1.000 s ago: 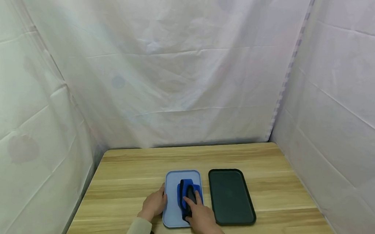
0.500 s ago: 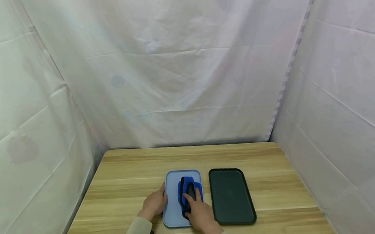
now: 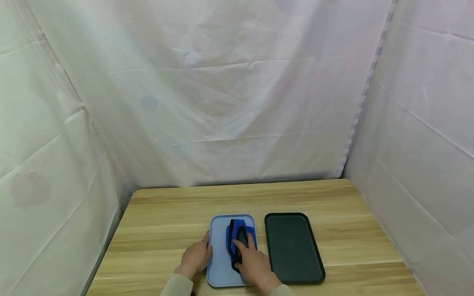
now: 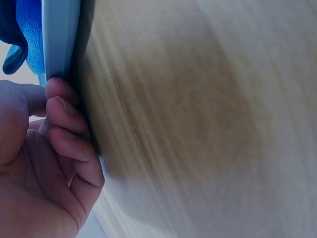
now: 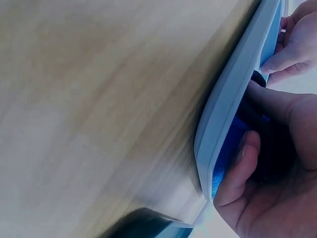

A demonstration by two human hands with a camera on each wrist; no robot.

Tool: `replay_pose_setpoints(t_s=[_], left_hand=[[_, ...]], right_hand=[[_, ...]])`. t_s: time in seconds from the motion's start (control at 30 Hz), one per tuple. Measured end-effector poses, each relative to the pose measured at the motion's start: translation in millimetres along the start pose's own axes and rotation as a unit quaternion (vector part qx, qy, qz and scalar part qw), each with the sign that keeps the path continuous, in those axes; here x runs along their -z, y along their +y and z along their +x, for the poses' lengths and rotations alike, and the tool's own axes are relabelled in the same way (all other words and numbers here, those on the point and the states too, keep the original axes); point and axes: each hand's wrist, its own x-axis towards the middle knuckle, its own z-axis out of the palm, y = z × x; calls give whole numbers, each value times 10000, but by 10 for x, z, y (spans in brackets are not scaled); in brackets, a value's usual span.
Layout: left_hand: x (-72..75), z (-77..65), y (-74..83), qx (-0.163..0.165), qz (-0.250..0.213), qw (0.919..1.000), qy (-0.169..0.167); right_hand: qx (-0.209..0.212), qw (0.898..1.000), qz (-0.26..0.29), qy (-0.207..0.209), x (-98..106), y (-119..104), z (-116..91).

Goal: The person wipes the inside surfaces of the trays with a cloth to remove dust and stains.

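Note:
A light blue tray (image 3: 221, 265) lies lengthwise on the table in the head view. My left hand (image 3: 196, 257) holds its left rim, thumb on the inner side and fingers curled against the outer wall (image 4: 60, 39). On the tray's right half lies a blue fabric item (image 3: 238, 223) with black edging and a dark, rounded middle part. Its surface looks like terry in the left wrist view. My right hand (image 3: 254, 263) grips the dark part from the near side, index finger stretched along it; in the right wrist view my thumb and fingers bend round it. The palm hides its near end.
A dark green tray (image 3: 293, 248) lies right of the light blue one, with a narrow gap between them. Wood-grain table (image 3: 155, 224) extends on both sides. White sheeting (image 3: 235, 120) hangs behind and on both sides.
The blue fabric item has slid a little forward and slightly right along the light blue tray, with my right hand moving along. My left hand stays at the tray's left rim.

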Motion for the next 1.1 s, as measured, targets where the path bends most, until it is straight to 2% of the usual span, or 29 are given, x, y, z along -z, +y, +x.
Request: replay_pose_setpoints(t_s=[0.43,1.1], left_hand=[[-59,14,-23,-3,63,10000,-26],[-36,27,-11,39,-19,10000,5]], right_hand=[[25,9998,99,149,-12,38,114],[30,9999,99,6,84,49,345]])
